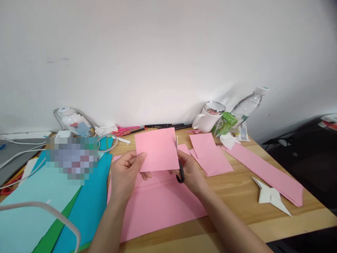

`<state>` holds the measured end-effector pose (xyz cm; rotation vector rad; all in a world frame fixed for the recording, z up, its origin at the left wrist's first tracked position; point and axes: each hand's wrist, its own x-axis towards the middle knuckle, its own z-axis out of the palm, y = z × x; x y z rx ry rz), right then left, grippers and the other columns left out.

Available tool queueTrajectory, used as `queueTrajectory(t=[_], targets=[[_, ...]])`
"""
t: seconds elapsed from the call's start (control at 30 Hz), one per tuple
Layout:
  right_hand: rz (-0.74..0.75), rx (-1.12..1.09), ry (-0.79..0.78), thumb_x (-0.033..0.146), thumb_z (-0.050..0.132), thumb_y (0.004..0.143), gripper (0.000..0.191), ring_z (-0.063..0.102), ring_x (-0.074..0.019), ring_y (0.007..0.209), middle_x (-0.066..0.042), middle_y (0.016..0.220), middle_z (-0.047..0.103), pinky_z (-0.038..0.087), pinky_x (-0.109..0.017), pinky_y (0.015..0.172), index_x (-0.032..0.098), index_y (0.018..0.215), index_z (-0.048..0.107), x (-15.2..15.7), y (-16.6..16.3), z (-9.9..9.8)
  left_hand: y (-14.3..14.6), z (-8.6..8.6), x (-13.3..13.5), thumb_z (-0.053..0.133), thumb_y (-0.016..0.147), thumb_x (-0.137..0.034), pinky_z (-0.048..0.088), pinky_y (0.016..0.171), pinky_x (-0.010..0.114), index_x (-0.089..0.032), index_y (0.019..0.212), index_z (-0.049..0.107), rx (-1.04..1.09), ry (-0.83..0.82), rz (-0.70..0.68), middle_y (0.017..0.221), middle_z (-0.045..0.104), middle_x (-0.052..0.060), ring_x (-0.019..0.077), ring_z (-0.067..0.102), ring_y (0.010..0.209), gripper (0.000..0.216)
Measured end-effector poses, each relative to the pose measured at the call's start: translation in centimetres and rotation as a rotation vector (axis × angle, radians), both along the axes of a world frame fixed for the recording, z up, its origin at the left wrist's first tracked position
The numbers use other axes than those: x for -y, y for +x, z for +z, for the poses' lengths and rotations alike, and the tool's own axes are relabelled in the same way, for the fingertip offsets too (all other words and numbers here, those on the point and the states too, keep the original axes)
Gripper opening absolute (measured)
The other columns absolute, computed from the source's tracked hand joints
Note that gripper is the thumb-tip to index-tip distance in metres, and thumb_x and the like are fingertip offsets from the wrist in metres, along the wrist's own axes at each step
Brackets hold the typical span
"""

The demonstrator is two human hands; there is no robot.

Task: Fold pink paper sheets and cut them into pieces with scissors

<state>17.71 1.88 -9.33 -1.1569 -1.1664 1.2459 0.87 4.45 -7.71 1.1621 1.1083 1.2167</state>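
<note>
A piece of pink paper [157,149] is held up above the desk, pinched at its left edge between the thumb and fingers of my left hand [129,168]. My right hand [190,170] is closed around a pair of black-handled scissors [180,174]. The scissors' blades stand upright along the paper's right edge; whether they touch it I cannot tell. Below both hands lies a large pink sheet [163,207]. Smaller pink pieces [214,161] rest on the desk just right of my right hand.
Long pink strips [265,172] and a folded white paper star [271,197] lie at the right. Behind stand a white mug [207,117], a green carton [225,123] and a tilted clear bottle [249,103]. Blue and green sheets [89,200], a white bottle [76,123] and cables occupy the left.
</note>
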Motion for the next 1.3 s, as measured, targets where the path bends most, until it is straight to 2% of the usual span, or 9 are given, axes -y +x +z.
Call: queueTrajectory(t=[0.27, 0.8, 0.9, 1.07, 1.3], targets=[[-0.01, 0.009, -0.014, 0.009, 0.053, 0.057, 0.014, 0.042, -0.0096, 0.048, 0.006, 0.051, 0.05, 0.031, -0.02, 0.045, 0.019, 0.067, 0.051, -0.1, 0.2, -0.7, 0.1, -0.3, -0.2, 0.064, 0.075, -0.026, 0.043, 0.037, 0.024, -0.015, 0.075, 0.063, 0.01, -0.008, 0.003, 0.044, 0.061, -0.003, 0.0119, 0.051, 0.033, 0.011], [-0.019, -0.023, -0.097, 0.008, 0.049, 0.054, 0.013, 0.038, -0.0076, 0.039, 0.007, 0.043, 0.05, 0.028, -0.02, 0.04, 0.019, 0.062, 0.05, 0.1, -0.1, -0.3, -0.1, -0.3, -0.1, 0.064, 0.075, -0.026, 0.042, 0.036, 0.024, -0.014, 0.073, 0.062, 0.012, -0.016, 0.008, 0.044, 0.06, -0.003, 0.0116, 0.051, 0.032, 0.012], [0.006, -0.014, -0.045, 0.009, 0.053, 0.057, 0.012, 0.043, -0.0091, 0.045, 0.006, 0.048, 0.051, 0.031, -0.02, 0.044, 0.019, 0.063, 0.049, 0.3, -0.3, 0.4, -0.1, -0.2, -0.1, 0.063, 0.075, -0.026, 0.042, 0.036, 0.024, -0.014, 0.074, 0.062, 0.011, -0.015, -0.005, 0.042, 0.059, -0.003, 0.0117, 0.05, 0.032, 0.012], [0.026, -0.005, 0.062, 0.018, 0.067, 0.059, 0.018, 0.048, -0.0114, 0.059, 0.002, 0.068, 0.057, 0.036, -0.021, 0.052, 0.018, 0.073, 0.055, 0.1, -0.4, 0.8, 0.0, -0.1, -0.1, 0.063, 0.075, -0.025, 0.042, 0.036, 0.023, -0.014, 0.073, 0.062, -0.004, 0.005, -0.019, 0.041, 0.058, -0.003, 0.012, 0.051, 0.033, 0.011], [0.013, 0.038, 0.083, 0.028, 0.073, 0.061, 0.024, 0.05, -0.0135, 0.06, 0.002, 0.066, 0.057, 0.04, -0.024, 0.058, 0.019, 0.075, 0.056, -0.1, 0.0, 0.4, 0.0, 0.0, -0.2, 0.063, 0.074, -0.024, 0.041, 0.033, 0.023, -0.015, 0.067, 0.058, 0.055, -0.023, -0.031, 0.039, 0.056, -0.003, 0.012, 0.05, 0.031, 0.013]])
